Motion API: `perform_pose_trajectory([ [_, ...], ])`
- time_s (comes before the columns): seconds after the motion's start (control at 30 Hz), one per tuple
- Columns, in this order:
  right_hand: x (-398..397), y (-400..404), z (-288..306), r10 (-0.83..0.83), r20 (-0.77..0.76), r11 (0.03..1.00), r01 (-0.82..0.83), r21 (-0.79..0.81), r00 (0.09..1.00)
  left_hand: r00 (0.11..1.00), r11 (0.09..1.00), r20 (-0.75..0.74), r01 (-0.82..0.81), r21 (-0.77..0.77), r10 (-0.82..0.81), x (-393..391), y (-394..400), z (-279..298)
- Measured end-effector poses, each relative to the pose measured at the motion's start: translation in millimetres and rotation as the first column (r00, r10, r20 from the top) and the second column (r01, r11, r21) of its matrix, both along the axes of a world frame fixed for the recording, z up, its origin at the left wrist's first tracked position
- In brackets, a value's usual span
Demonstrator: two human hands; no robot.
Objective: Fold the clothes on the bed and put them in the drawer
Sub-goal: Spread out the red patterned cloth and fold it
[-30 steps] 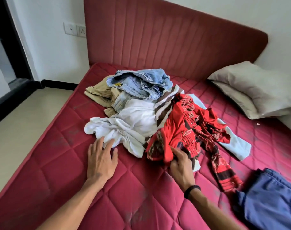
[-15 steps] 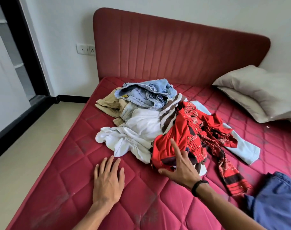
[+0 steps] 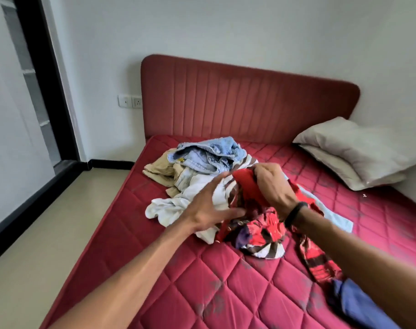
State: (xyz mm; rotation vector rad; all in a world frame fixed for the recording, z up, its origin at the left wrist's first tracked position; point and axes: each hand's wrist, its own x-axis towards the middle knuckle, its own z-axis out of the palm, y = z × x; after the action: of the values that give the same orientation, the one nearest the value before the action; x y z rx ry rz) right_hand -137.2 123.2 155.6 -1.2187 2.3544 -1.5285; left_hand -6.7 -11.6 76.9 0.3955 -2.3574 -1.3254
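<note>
Nearest the camera, two bare forearms reach out over the quilted red mattress (image 3: 202,281) of the bed. At the near right edge a dark blue garment (image 3: 358,305) lies crumpled on the mattress. The left hand (image 3: 209,205) is spread wide, fingers straight and thumb out, held above the near side of the clothes pile with nothing in its grasp; whether it touches the cloth below cannot be told. The right hand (image 3: 273,186), with a black band (image 3: 296,213) on its wrist, is clenched around a bunched fold of the red patterned garment (image 3: 266,224) and holds it raised above the pile, the rest of that garment hanging down onto the mattress and trailing toward the near right. Beneath it sits a brown and white striped piece (image 3: 266,251). Just left of these lies a white garment (image 3: 176,205), and behind it a beige one (image 3: 159,168) with light blue denim (image 3: 209,150) heaped on top. Farther right, two grey pillows (image 3: 354,150) are stacked against the wall. The padded red headboard (image 3: 247,100) stands at the far end, with wall sockets (image 3: 130,101) to its left.
</note>
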Motion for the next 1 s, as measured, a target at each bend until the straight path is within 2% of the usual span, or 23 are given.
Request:
perform_pose_trajectory([
  [0.07, 9.3, 12.0, 50.9, -0.028, 0.041, 0.998, 0.03, -0.05, 0.999, 0.994, 0.995, -0.064, 0.096, 0.034, -0.094, -6.2, 23.9, 56.0],
  [0.13, 21.2, 25.4, 100.6, -0.049, 0.139, 0.985, 0.07, -0.156, 0.989, 0.978, 0.977, -0.147, 0.167, 0.135, -0.147, -6.6, 39.8, 95.6],
  [0.2, 34.8, 46.9, 147.4, 0.086, 0.306, 0.973, -0.014, -0.229, 0.948, 0.969, 0.969, -0.199, 0.183, 0.169, -0.148, 1.3, 53.3, 124.5],
  [0.27, 47.4, 72.0, 185.5, 0.231, 0.407, 0.969, -0.169, -0.182, 0.884, 0.965, 0.965, -0.18, 0.219, 0.145, -0.192, 12.5, 68.9, 146.8],
  [0.37, 49.9, 95.6, 219.9, 0.254, 0.351, 0.967, -0.235, -0.097, 0.902, 0.924, 0.88, -0.132, 0.382, 0.282, -0.358, 30.5, 94.1, 167.8],
  [0.43, 47.2, 100.9, 227.4, 0.174, 0.303, 0.983, -0.149, -0.103, 0.937, 0.908, 0.809, -0.192, 0.42, 0.412, -0.373, 39.1, 111.1, 178.3],
  [0.5, 41.4, 98.9, 222.2, 0.011, 0.129, 0.997, 0.0, -0.083, 0.992, 0.933, 0.778, -0.257, 0.352, 0.52, -0.25, 43.7, 126.8, 192.8],
  [0.57, 34.5, 95.1, 212.2, -0.152, -0.083, 0.98, 0.139, -0.142, 0.985, 0.969, 0.827, -0.246, 0.148, 0.542, -0.012, 47.2, 134.8, 212.4],
  [0.6, 34.9, 96.4, 207.0, -0.217, -0.128, 0.956, 0.184, -0.229, 0.968, 0.966, 0.841, -0.228, 0.019, 0.54, 0.124, 48.7, 135.3, 223.8],
  [0.67, 49.0, 107.9, 197.0, -0.271, -0.177, 0.887, 0.175, -0.427, 0.946, 0.918, 0.803, -0.21, -0.164, 0.573, 0.337, 55.8, 126.2, 247.5],
  [0.73, 73.7, 127.6, 181.0, -0.189, -0.245, 0.862, 0.041, -0.505, 0.951, 0.857, 0.754, -0.229, -0.243, 0.61, 0.462, 66.9, 110.6, 271.1],
  [0.8, 99.0, 140.7, 157.2, 0.003, -0.16, 0.92, -0.065, -0.385, 0.987, 0.821, 0.73, -0.262, -0.247, 0.637, 0.507, 80.7, 96.9, 291.7],
  [0.87, 115.4, 134.7, 129.8, 0.128, 0.022, 0.984, -0.125, -0.128, 0.991, 0.798, 0.72, -0.307, -0.214, 0.661, 0.519, 97.8, 87.3, 307.9],
  [0.93, 126.4, 110.6, 105.6, 0.209, 0.164, 0.974, -0.219, 0.048, 0.964, 0.762, 0.714, -0.36, -0.185, 0.675, 0.538, 116.3, 80.4, 322.0],
  [1.0, 135.6, 80.9, 89.3, 0.311, 0.342, 0.943, -0.333, 0.008, 0.887, 0.758, 0.746, -0.385, -0.195, 0.636, 0.527, 133.2, 71.4, 331.0],
])
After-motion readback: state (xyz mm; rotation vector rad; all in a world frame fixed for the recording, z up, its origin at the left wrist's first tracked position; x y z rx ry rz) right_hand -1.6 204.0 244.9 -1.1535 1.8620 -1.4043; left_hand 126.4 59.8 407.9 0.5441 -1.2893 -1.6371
